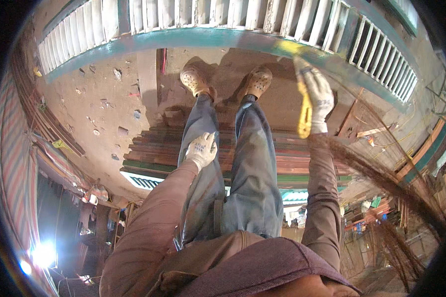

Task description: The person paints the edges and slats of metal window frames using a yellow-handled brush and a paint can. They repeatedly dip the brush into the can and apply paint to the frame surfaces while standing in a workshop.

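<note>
The yellow tool (305, 116) sits at 2 o'clock, gripped in the gloved right hand (318, 99) just below the teal rail (183, 39). Left hand (201, 148) rests loosely curled on the thigh at center, holding nothing. I'd keep both feet planted and work that tool in slow, short strokes.

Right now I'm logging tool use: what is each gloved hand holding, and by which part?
The right hand grips a yellow tool around its upper part; its lower end hangs free. The left hand holds nothing and rests on the thigh.

A single head-worn fisheye view looks steeply down the person's own body, legs near, floor (99, 94) and railing (203, 20) far.
</note>
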`<action>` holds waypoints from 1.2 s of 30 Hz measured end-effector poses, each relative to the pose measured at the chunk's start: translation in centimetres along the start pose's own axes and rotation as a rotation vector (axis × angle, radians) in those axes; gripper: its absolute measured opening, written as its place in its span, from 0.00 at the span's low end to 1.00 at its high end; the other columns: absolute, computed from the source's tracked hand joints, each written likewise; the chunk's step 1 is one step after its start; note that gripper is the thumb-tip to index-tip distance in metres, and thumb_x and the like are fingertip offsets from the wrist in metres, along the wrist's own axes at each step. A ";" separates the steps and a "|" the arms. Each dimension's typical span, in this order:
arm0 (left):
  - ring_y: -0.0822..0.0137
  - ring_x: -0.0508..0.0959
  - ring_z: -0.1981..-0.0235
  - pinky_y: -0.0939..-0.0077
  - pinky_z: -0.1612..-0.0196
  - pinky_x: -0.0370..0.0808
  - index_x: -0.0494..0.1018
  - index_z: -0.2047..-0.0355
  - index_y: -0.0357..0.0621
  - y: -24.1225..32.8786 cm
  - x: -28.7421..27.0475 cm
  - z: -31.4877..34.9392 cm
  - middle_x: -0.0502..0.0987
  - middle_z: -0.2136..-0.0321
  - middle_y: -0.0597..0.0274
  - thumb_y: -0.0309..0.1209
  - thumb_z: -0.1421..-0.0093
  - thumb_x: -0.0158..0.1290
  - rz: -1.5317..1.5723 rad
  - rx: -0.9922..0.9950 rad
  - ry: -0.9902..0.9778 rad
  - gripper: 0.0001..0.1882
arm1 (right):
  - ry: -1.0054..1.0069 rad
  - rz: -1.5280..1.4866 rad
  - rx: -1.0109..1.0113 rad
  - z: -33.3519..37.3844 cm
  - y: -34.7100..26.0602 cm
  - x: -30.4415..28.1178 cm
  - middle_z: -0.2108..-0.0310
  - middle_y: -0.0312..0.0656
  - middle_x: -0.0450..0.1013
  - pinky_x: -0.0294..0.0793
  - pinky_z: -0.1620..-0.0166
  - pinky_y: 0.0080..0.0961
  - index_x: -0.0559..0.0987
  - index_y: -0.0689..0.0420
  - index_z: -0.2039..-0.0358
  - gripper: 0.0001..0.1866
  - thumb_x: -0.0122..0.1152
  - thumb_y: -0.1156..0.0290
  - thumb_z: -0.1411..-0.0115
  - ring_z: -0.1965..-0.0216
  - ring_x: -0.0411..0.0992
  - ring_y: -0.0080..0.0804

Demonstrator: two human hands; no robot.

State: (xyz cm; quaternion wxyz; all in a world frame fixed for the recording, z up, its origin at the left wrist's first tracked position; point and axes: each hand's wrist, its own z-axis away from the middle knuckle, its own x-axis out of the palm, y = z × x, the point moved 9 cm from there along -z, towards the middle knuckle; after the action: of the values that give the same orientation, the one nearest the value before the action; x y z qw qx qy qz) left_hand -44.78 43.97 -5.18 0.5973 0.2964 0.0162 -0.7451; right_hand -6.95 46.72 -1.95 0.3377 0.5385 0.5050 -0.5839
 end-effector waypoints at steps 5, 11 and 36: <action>0.51 0.76 0.57 0.56 0.54 0.75 0.67 0.46 0.45 -1.8 2.3 -0.7 0.73 0.58 0.51 0.36 0.42 0.48 0.014 0.096 -0.092 0.23 | 0.053 0.092 0.091 -1.0 1.0 1.1 0.55 0.36 0.76 0.77 0.52 0.30 0.79 0.44 0.52 0.22 0.59 0.72 0.50 0.54 0.75 0.36; 0.51 0.76 0.57 0.57 0.54 0.75 0.68 0.47 0.44 -2.4 2.1 -0.8 0.73 0.59 0.51 0.35 0.43 0.48 0.009 0.105 -0.100 0.23 | -0.080 0.225 0.017 -2.2 -6.1 3.5 0.55 0.33 0.75 0.77 0.57 0.29 0.78 0.41 0.54 0.20 0.58 0.70 0.49 0.56 0.74 0.34; 0.53 0.76 0.57 0.58 0.54 0.74 0.70 0.50 0.43 -3.2 1.7 -0.5 0.73 0.59 0.52 0.34 0.43 0.50 0.059 0.138 0.011 0.21 | 0.042 -0.007 -0.049 -2.6 -9.2 1.3 0.55 0.33 0.76 0.77 0.55 0.30 0.79 0.42 0.54 0.20 0.61 0.68 0.51 0.55 0.75 0.35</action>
State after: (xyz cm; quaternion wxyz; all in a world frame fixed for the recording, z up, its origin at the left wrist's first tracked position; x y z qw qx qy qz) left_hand -47.63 43.54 -7.45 0.5971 0.3413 -0.0410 -0.7248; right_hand -15.11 51.76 -0.92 0.3380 0.5404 0.5282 -0.5610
